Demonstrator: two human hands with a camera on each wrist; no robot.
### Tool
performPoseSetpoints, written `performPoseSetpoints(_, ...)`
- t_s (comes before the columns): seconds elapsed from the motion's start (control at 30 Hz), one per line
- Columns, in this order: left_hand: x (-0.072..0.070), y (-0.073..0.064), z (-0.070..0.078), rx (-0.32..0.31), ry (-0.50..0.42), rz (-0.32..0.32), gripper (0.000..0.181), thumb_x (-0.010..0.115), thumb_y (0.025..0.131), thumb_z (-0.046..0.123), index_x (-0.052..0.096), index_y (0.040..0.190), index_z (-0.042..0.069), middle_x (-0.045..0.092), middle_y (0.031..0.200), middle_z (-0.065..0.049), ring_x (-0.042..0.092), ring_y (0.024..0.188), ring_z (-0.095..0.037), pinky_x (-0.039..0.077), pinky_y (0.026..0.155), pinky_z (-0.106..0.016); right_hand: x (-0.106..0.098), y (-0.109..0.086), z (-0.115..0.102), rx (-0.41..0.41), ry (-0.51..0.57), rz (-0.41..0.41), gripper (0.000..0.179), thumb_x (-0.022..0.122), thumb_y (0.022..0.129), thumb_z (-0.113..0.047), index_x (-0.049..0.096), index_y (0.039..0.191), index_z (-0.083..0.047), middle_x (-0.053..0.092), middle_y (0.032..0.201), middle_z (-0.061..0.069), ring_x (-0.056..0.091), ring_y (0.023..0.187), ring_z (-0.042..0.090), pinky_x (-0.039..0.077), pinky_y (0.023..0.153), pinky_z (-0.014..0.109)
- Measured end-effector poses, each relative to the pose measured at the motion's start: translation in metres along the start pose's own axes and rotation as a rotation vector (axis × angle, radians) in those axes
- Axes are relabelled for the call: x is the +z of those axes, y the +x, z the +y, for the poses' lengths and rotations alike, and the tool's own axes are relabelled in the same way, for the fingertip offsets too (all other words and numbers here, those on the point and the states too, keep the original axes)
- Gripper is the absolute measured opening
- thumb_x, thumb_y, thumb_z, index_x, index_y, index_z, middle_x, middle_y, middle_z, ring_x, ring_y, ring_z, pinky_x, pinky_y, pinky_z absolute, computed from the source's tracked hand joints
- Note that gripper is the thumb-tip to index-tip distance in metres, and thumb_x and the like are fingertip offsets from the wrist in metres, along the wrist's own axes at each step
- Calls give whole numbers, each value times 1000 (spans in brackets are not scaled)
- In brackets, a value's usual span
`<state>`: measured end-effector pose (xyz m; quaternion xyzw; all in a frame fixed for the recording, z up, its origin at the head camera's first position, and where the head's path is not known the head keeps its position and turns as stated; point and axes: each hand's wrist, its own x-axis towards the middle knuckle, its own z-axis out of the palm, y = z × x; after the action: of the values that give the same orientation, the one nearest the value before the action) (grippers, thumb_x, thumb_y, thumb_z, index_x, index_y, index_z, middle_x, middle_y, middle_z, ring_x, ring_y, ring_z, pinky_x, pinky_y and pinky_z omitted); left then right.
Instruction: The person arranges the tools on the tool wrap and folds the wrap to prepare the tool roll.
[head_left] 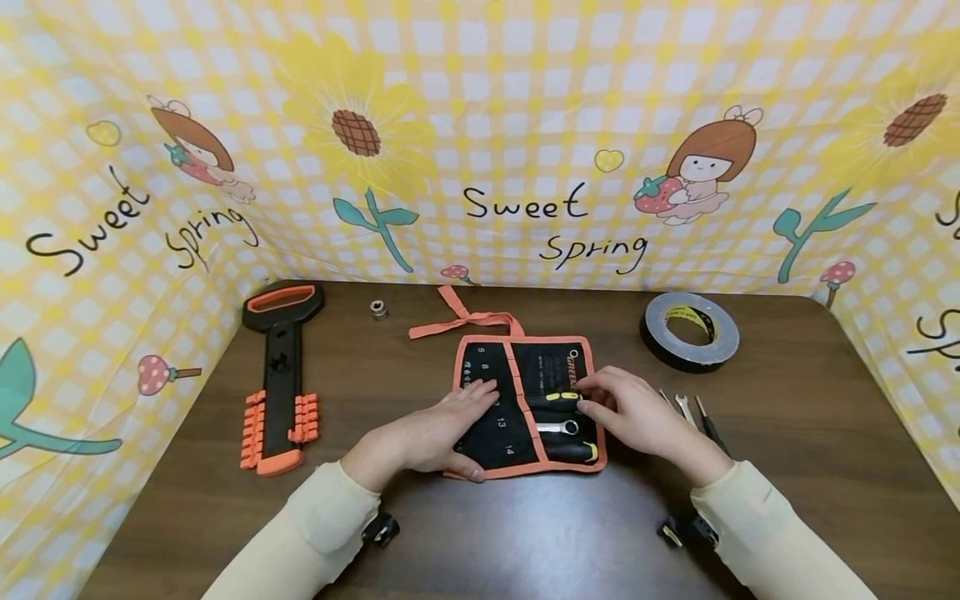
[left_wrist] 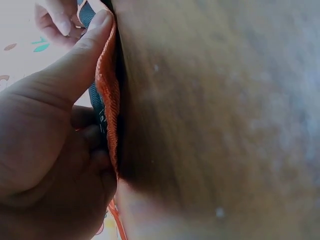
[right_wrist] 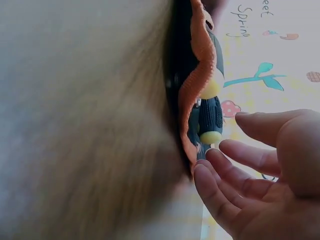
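A black tool roll with orange trim lies spread on the table, its left half printed with sizes. My left hand rests on that half, fingers extended over the fabric and thumb by the orange edge. At the right half, my right hand has its fingertips by the yellow-tipped end of a black handle. Thumb and fingers are apart in the right wrist view. Below that handle, a ring-ended wrench and another black-and-yellow handle sit in the roll's pockets.
A roll of tape lies at the back right. Beside my right wrist are a small wrench and a thin-tipped tool. To the left lies a black-and-orange holder; a metal socket stands behind. A patterned cloth encloses the table.
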<state>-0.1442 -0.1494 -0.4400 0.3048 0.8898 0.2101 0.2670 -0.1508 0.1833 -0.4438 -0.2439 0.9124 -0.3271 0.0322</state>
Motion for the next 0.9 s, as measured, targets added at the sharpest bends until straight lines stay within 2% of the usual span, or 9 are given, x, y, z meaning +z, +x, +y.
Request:
performPoseSetpoints(0.53,0,-1,-2,28,-4,2,107,85,93,44,23,173,8,12,183,-9,5,171,-30,14,138,-55,-32,-48,10,22,-45,140,19,72,104,-12,77,122,-7,75,110,-1,63,92,6,58,80,32)
performPoseSetpoints(0.9,0,-1,-2,35,-2,-3,107,85,94,43,23,172,7,12,183,-10,5,171,-31,14,138,-55,-42,-83,25,12,-81,284,18,80,95,-4,80,112,-8,66,93,-9,51,77,-5,45,66,17)
